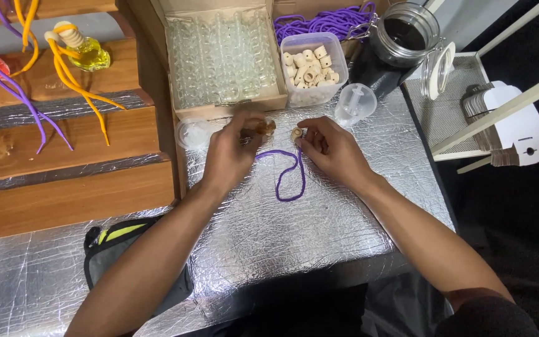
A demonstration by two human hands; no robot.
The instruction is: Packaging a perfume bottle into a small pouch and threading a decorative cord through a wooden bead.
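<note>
While the left hand (231, 153) pinches a small brownish piece (267, 128), the right hand (332, 150) closes its fingertips on a pale wooden bead (296, 134). A purple cord (289, 176) loops between them on the foil-covered counter (319, 231). Just beyond stand a tub of beads (313, 68) and a box of glass vials (219, 59).

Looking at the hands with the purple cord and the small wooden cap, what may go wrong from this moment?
1. The wooden cap, pinched only by the right hand fingertips, might slip and roll over the foil-covered table.
2. The purple cord lies in a loose loop; a pull could drag it out of the cap.
3. The small bottle at the left hand may tip, being barely gripped.
</note>
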